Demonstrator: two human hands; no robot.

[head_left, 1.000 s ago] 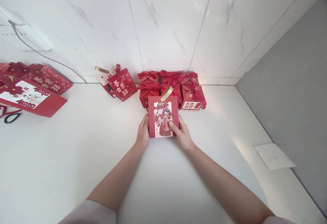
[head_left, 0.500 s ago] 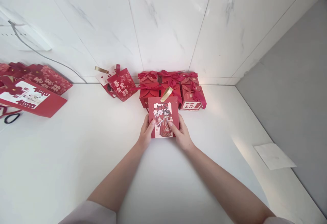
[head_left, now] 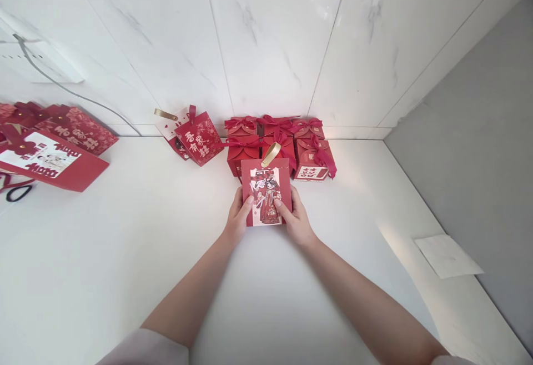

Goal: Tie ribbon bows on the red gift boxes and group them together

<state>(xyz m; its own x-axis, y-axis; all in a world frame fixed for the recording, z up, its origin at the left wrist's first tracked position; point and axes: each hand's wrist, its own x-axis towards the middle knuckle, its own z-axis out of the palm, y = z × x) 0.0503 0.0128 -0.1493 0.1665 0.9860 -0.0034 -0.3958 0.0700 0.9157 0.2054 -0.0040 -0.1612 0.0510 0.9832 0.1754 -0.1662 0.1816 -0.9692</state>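
Observation:
A red gift box [head_left: 266,195] with two cartoon figures in traditional dress on its front is held in the middle of the view, a gold loop handle [head_left: 271,154] at its top. My left hand [head_left: 240,213] grips its left edge, thumb on the front. On the opposite edge my right hand [head_left: 297,216] is closed the same way, its thumb over the printed figures. The fingers behind the box are hidden. Just beyond it stand several red boxes tied with ribbon [head_left: 313,160], in two rows against the wall; the held box partly covers the front ones.
Left of the ribboned boxes, a red bag-shaped box [head_left: 200,140] leans with another behind it. More red boxes [head_left: 54,159] and a black loop [head_left: 19,193] lie at far left. A grey cable [head_left: 79,90] runs down the tiled wall. White paper [head_left: 447,255] sits at the right.

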